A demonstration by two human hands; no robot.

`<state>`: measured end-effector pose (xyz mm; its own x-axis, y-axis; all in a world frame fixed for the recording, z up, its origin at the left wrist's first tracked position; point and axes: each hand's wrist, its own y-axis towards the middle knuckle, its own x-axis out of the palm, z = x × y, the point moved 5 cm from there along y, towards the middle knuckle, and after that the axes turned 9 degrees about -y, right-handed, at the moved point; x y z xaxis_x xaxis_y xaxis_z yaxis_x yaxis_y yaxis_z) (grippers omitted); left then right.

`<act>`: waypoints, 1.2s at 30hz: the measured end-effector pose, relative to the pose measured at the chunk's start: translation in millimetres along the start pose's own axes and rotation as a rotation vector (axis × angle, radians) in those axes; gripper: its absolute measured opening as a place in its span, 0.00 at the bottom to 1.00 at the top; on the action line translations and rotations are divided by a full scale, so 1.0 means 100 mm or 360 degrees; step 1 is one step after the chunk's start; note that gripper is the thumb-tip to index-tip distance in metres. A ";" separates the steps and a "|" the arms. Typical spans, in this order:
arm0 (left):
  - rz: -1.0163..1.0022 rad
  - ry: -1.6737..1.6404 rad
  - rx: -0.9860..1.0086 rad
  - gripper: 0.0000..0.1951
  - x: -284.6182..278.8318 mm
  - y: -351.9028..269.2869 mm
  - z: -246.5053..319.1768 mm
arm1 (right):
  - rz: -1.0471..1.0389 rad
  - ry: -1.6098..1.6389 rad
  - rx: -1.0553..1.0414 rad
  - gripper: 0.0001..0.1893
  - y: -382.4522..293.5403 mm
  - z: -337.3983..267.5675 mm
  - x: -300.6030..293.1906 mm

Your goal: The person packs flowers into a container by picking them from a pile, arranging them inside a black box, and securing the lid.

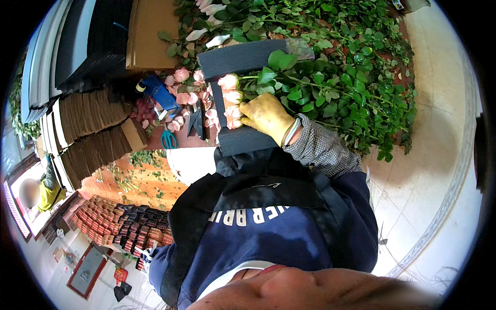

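Note:
My right hand (267, 116), in a yellow rubber glove, has its fingertips against a column of several pale pink roses (232, 96). Whether the fingers grip a bloom cannot be told. The blooms lie on a sheet of dark corrugated cardboard (244, 58), whose ribbed ends show above and below them. Leafy green stems (310, 83) run from the blooms to the right, partly under the gloved hand. My left hand is out of view; only part of that sleeve shows at the lower left.
Left of the roses lie loose pink petals (192, 99), a blue tape dispenser (161, 93), teal-handled scissors (169, 139) and a black tool (196, 120). Cardboard stacks (97, 112) stand farther left. Cut foliage (364, 77) covers the right side. A person in yellow (50, 193) is far left.

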<state>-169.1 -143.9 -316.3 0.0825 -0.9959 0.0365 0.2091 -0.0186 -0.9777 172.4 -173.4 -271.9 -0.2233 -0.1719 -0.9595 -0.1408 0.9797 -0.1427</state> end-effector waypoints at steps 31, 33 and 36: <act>0.1416 0.1293 0.2220 0.17 -0.26 -0.22 2.32 | 0.0056 -0.0370 0.0206 0.06 0.19 0.19 0.01; 0.1398 0.1318 0.2198 0.17 -0.26 -0.24 2.36 | -0.0070 -0.0410 0.0043 0.06 0.15 0.20 0.05; 0.1317 0.1237 0.2191 0.16 -0.26 -0.18 2.29 | 0.0508 -0.0180 0.0157 0.12 -0.04 0.18 -0.22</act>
<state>47.8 -97.8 -252.3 0.2299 -0.5227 -0.8209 0.9731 0.1337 0.1874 195.3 -171.9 -254.6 -0.1317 0.1515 -0.9796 0.0139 0.9884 0.1510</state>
